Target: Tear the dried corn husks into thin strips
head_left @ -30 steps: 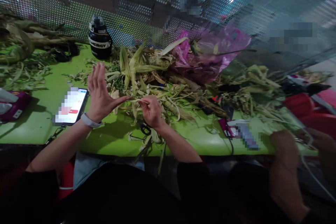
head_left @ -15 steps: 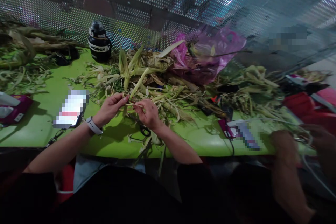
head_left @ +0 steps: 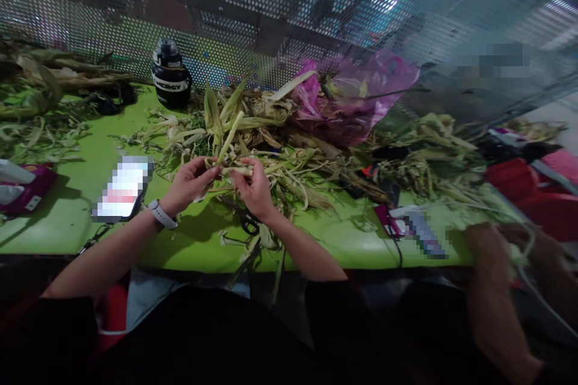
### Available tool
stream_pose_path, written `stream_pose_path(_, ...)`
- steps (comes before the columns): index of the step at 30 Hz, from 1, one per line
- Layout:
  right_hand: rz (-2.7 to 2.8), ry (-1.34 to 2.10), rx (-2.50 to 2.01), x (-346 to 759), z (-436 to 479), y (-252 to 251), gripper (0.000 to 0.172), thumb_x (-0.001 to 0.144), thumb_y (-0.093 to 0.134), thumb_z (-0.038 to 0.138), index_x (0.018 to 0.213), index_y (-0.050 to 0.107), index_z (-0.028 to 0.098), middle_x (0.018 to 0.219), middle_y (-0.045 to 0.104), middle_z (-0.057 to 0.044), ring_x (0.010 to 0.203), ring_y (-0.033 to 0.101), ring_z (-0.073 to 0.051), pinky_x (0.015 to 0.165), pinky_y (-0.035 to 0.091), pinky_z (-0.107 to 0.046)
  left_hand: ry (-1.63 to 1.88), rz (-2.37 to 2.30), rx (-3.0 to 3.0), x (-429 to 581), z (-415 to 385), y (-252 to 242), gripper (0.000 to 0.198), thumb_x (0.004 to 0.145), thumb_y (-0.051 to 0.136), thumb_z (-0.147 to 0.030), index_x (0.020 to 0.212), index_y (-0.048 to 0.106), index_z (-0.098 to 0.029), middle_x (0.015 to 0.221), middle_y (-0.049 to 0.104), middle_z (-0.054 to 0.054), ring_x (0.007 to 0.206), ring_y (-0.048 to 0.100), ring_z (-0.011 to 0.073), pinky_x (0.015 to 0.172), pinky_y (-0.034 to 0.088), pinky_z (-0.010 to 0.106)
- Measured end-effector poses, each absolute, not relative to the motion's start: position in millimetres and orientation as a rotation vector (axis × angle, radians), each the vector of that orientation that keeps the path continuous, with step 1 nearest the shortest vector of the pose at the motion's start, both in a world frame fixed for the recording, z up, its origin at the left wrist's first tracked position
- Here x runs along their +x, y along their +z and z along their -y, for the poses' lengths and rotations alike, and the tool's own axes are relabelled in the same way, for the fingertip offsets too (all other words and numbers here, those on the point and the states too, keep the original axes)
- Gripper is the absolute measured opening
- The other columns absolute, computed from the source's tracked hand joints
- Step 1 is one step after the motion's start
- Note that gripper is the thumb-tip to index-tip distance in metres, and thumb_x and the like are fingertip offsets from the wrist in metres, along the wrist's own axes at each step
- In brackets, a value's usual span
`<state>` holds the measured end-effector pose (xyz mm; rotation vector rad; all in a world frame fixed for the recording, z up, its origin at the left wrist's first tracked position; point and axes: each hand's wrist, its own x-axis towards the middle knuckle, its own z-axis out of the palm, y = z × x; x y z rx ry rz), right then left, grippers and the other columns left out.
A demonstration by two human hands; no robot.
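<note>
Both my hands meet over the green table (head_left: 189,240), in front of a heap of corn husks (head_left: 271,132). My left hand (head_left: 189,183), with a white watch on the wrist, pinches the near end of a small husked corn piece (head_left: 232,169). My right hand (head_left: 253,187) grips the same piece from the right, fingers curled round it. A long pale green leaf (head_left: 228,141) rises from the piece toward the heap.
A phone (head_left: 121,187) lies left of my left hand. A black jar (head_left: 170,75) stands at the back by the perforated metal screen. A pink plastic bag (head_left: 352,96) sits behind the husks. Another person's hands (head_left: 492,240) work at the right. A purple object (head_left: 20,186) lies far left.
My left hand, open and raised a second ago, has come down and closed on the corn piece. Both hands now hold it slightly higher, with the leaf sticking up.
</note>
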<state>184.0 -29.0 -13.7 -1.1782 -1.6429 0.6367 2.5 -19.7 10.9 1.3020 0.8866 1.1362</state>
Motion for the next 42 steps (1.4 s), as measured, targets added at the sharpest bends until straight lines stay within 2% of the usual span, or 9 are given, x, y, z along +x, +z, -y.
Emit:
stream_pose_path(4, 1.823, 0.393, -1.174, 183.0, 28.1, -15.7, 0.066, 0.089, 0.056, 0.043, 0.142, 0.027, 0.016, 0.081, 0.064, -0.003, 0.069, 0.062, -0.015, 0.065, 0.052, -0.028, 1.290, -0.958, 1.251, -0.3, 11.9, 11.1, 0.031, 0.074, 0.073, -0.042, 0.079, 0.060, -0.014, 0.071, 0.061, -0.001, 0.064, 0.055, 0.0088, 0.061, 0.045, 0.020)
stream_pose_path(9, 2.074, -0.130, -1.081, 184.8, 31.5, -15.6, 0.032, 0.094, 0.049, 0.027, 0.123, 0.056, 0.016, 0.098, 0.067, -0.012, 0.090, 0.063, -0.020, 0.083, 0.052, -0.034, 1.349, -1.100, 1.305, -4.0, 6.5, 9.9, 0.029, 0.078, 0.068, -0.040, 0.073, 0.055, -0.015, 0.064, 0.057, -0.002, 0.059, 0.053, 0.0097, 0.058, 0.044, 0.022)
stream_pose_path(17, 2.277, -0.260, -0.755, 191.4, 31.2, -5.0, 0.016, 0.091, 0.055, 0.023, 0.100, 0.068, 0.022, 0.094, 0.071, -0.005, 0.095, 0.063, -0.018, 0.090, 0.047, -0.035, 1.103, -1.171, 2.006, -8.4, 4.6, 1.3, 0.028, 0.085, 0.056, -0.035, 0.100, 0.066, -0.013, 0.094, 0.064, 0.009, 0.086, 0.059, 0.0202, 0.081, 0.046, 0.034)
stream_pose_path(20, 2.082, -0.154, -0.881, 194.1, 27.1, -1.4, 0.017, 0.094, 0.051, 0.028, 0.095, 0.066, 0.020, 0.102, 0.071, -0.008, 0.106, 0.062, -0.019, 0.100, 0.043, -0.038, 0.948, -1.017, 2.137, -9.7, 7.1, 7.5, 0.031, 0.086, 0.054, -0.036, 0.103, 0.065, -0.012, 0.092, 0.064, 0.011, 0.087, 0.059, 0.0215, 0.082, 0.046, 0.034)
stream_pose_path(26, 1.813, 0.127, -1.287, 195.0, 22.0, -8.4, 0.034, 0.095, 0.044, 0.046, 0.093, 0.063, 0.019, 0.073, 0.069, -0.004, 0.060, 0.062, -0.014, 0.060, 0.045, -0.025, 0.769, -0.839, 2.002, -11.0, 14.7, 24.6, 0.024, 0.086, 0.055, -0.036, 0.095, 0.063, -0.015, 0.090, 0.061, 0.005, 0.085, 0.057, 0.0179, 0.076, 0.045, 0.028)
stream_pose_path(30, 1.732, 0.304, -1.292, 190.9, 25.7, -10.9, 0.033, 0.092, 0.047, 0.050, 0.093, 0.061, 0.020, 0.079, 0.067, -0.004, 0.062, 0.062, -0.013, 0.062, 0.046, -0.025, 0.819, -0.903, 1.915, -7.0, 17.6, 21.1, 0.028, 0.080, 0.064, -0.042, 0.087, 0.062, -0.015, 0.080, 0.057, 0.002, 0.073, 0.052, 0.0137, 0.067, 0.042, 0.025)
stream_pose_path(36, 1.553, 1.024, -1.136, 195.2, 26.5, 10.0, 0.058, 0.085, 0.058, 0.052, 0.134, 0.041, 0.025, 0.057, 0.056, 0.006, 0.045, 0.056, -0.012, 0.049, 0.049, -0.026, 0.855, -0.937, 1.596, -9.0, 9.3, 14.2, 0.037, 0.073, 0.072, -0.046, 0.089, 0.065, -0.014, 0.079, 0.062, 0.002, 0.070, 0.053, 0.0114, 0.064, 0.040, 0.023)
stream_pose_path(39, 1.507, 1.324, -0.990, 202.9, 26.0, 23.6, 0.075, 0.081, 0.065, 0.048, 0.144, 0.028, 0.027, 0.063, 0.062, 0.005, 0.057, 0.065, -0.016, 0.054, 0.055, -0.029, 0.820, -0.960, 1.426, -14.6, 3.7, 16.1, 0.037, 0.068, 0.076, -0.046, 0.082, 0.063, -0.014, 0.071, 0.059, -0.001, 0.063, 0.050, 0.0095, 0.059, 0.037, 0.022)
stream_pose_path(42, 1.482, 1.420, -0.868, 209.1, 26.7, 27.3, 0.063, 0.079, 0.069, 0.046, 0.135, 0.044, 0.028, 0.086, 0.070, -0.001, 0.072, 0.069, -0.016, 0.072, 0.058, -0.034, 0.779, -0.945, 1.344, -18.5, 0.8, 16.8, 0.036, 0.067, 0.077, -0.045, 0.074, 0.061, -0.014, 0.063, 0.053, -0.003, 0.055, 0.044, 0.0073, 0.053, 0.032, 0.021)
